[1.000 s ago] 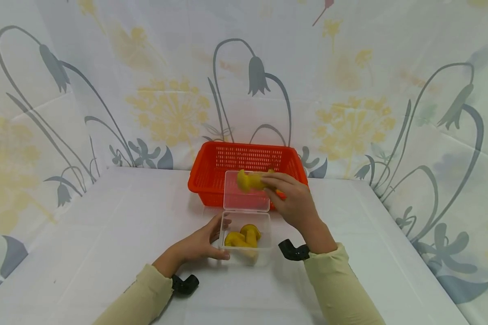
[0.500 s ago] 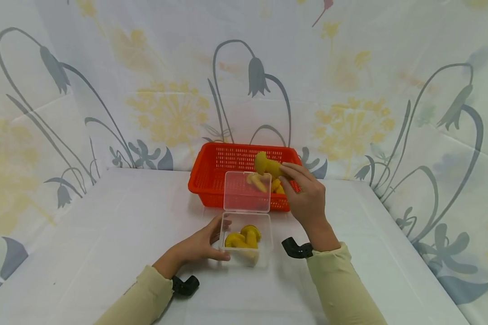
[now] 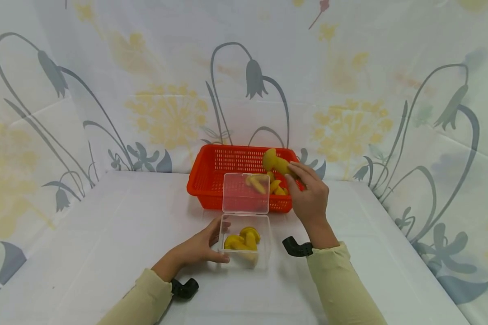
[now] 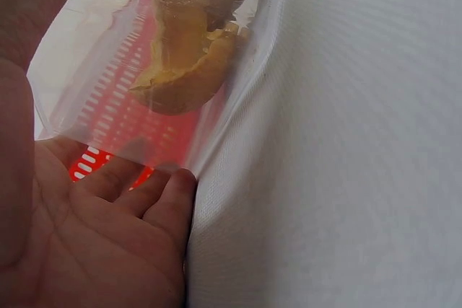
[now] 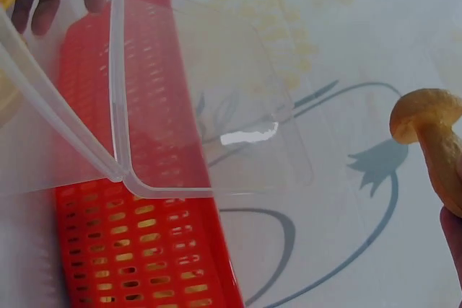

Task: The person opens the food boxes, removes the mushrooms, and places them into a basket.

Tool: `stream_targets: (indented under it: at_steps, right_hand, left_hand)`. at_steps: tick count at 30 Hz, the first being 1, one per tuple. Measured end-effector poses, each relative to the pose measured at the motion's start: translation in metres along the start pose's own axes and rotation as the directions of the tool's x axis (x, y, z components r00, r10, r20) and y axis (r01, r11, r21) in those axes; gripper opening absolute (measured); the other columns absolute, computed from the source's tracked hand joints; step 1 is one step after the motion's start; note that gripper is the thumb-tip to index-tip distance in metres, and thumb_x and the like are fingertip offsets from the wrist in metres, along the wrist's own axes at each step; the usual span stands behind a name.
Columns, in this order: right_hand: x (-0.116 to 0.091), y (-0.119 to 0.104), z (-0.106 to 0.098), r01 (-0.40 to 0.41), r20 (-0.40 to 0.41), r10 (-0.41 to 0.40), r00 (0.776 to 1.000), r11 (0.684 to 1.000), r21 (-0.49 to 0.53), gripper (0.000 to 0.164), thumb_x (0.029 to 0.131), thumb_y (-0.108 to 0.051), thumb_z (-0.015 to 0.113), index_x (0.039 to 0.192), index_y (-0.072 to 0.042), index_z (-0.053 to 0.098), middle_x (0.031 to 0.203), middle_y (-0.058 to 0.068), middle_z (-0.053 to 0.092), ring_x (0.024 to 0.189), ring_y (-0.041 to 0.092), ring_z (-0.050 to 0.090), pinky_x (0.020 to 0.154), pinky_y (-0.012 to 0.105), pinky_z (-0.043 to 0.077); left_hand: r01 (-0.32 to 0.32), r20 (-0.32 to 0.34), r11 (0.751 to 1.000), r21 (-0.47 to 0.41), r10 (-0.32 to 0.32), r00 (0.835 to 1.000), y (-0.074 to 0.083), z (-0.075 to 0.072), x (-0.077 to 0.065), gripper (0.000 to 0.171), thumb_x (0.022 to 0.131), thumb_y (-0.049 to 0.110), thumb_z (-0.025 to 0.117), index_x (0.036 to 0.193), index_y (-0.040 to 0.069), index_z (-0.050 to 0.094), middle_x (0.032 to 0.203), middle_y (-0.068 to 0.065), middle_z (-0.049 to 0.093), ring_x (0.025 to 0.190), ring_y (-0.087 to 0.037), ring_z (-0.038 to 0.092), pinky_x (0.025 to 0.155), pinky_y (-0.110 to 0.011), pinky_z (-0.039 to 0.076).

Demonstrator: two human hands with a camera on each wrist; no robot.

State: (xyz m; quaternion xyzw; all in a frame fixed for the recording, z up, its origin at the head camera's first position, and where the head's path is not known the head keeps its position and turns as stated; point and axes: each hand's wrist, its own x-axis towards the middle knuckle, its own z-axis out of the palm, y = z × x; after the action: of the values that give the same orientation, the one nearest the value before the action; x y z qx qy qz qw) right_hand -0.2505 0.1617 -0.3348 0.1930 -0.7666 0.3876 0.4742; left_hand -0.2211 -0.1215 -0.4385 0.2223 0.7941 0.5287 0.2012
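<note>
A yellow mushroom (image 3: 273,160) is pinched by the stem in my right hand (image 3: 312,198), raised over the right side of the red basket. Its rounded cap points away from the fingers; in the right wrist view the mushroom (image 5: 426,117) shows at the right edge. My left hand (image 3: 197,247) holds the left side of a clear plastic box (image 3: 265,237), thumb at the front and fingers behind. Inside lie yellow mushrooms (image 3: 250,234), and the left wrist view shows a mushroom (image 4: 180,70) through the wall. The hinged lid (image 3: 233,194) stands raised.
Behind the box stands the red slotted basket (image 3: 209,201), with several mushrooms (image 3: 277,187) at its right end, some seen through the lid. A white cloth (image 3: 146,198) covers the table, and a flower-patterned curtain (image 3: 158,58) hangs behind.
My right hand has carried the mushroom rightward and slightly up, from in front of the lid to above the basket's right side. The left hand and box keep their place.
</note>
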Motion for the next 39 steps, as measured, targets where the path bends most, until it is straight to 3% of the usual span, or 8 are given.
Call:
stream_targets:
  at_steps: [6, 12, 15, 25, 32, 39]
  right_hand:
    - [-0.002, 0.007, 0.003, -0.055, -0.006, 0.055, 0.998, 0.998, -0.006, 0.026, 0.09, -0.015, 0.069, 0.113, -0.003, 0.072, 0.117, 0.01, 0.07, 0.111, 0.025, 0.066, 0.096, 0.01, 0.044]
    - [-0.005, 0.016, 0.006, -0.098, -0.023, 0.098, 0.995, 0.995, -0.027, 0.026, 0.089, -0.015, 0.07, 0.113, -0.004, 0.072, 0.117, 0.011, 0.07, 0.111, 0.026, 0.066, 0.093, 0.034, 0.053]
    - [-0.006, 0.021, 0.007, -0.112, -0.025, 0.111, 0.993, 0.993, -0.034, 0.026, 0.089, -0.016, 0.07, 0.113, -0.003, 0.072, 0.117, 0.012, 0.07, 0.112, 0.026, 0.065, 0.092, 0.041, 0.054]
    - [-0.014, 0.032, 0.011, -0.141, -0.013, 0.14, 0.99, 0.987, -0.075, 0.025, 0.09, -0.016, 0.069, 0.112, -0.004, 0.072, 0.116, 0.01, 0.07, 0.111, 0.025, 0.065, 0.095, 0.039, 0.054]
    - [-0.019, 0.039, 0.014, -0.134, -0.022, 0.132, 0.991, 0.987, -0.086, 0.024, 0.088, -0.012, 0.071, 0.11, -0.003, 0.072, 0.114, 0.011, 0.07, 0.11, 0.028, 0.066, 0.095, 0.044, 0.053]
    - [-0.022, 0.044, 0.017, -0.176, 0.02, 0.18, 0.984, 0.976, -0.127, 0.026, 0.09, -0.015, 0.069, 0.113, -0.003, 0.071, 0.115, 0.012, 0.07, 0.11, 0.027, 0.066, 0.093, 0.042, 0.055]
  left_hand:
    - [0.0, 0.003, 1.0, -0.01, 0.0, 1.0, 0.0, 0.0, -0.001, 0.112, 0.073, 0.024, 0.085, 0.153, 0.04, 0.007, 0.158, -0.005, 0.028, 0.149, -0.027, 0.022, 0.12, -0.048, 0.022]
    - [0.003, -0.001, 1.0, 0.002, -0.003, 1.0, 0.002, -0.002, 0.0, 0.112, 0.073, 0.026, 0.085, 0.153, 0.041, 0.008, 0.158, -0.003, 0.029, 0.149, -0.027, 0.022, 0.12, -0.048, 0.023]
    - [0.006, 0.0, 1.0, 0.001, -0.006, 1.0, 0.001, -0.002, 0.001, 0.112, 0.073, 0.026, 0.085, 0.152, 0.042, 0.008, 0.158, -0.003, 0.029, 0.149, -0.027, 0.022, 0.12, -0.047, 0.023]
    - [0.026, -0.006, 1.0, -0.012, -0.026, 1.0, -0.001, 0.0, -0.001, 0.11, 0.072, 0.027, 0.085, 0.152, 0.041, 0.011, 0.158, -0.002, 0.029, 0.148, -0.026, 0.025, 0.119, -0.047, 0.026]
    - [0.042, -0.011, 0.999, -0.007, -0.042, 0.999, -0.001, 0.002, -0.001, 0.113, 0.069, 0.029, 0.087, 0.152, 0.042, 0.01, 0.158, -0.001, 0.029, 0.148, -0.026, 0.024, 0.118, -0.047, 0.027]
    - [0.037, -0.013, 0.999, -0.015, -0.037, 0.999, -0.001, 0.001, -0.001, 0.112, 0.069, 0.027, 0.087, 0.152, 0.041, 0.012, 0.157, -0.002, 0.029, 0.148, -0.028, 0.025, 0.118, -0.048, 0.027]
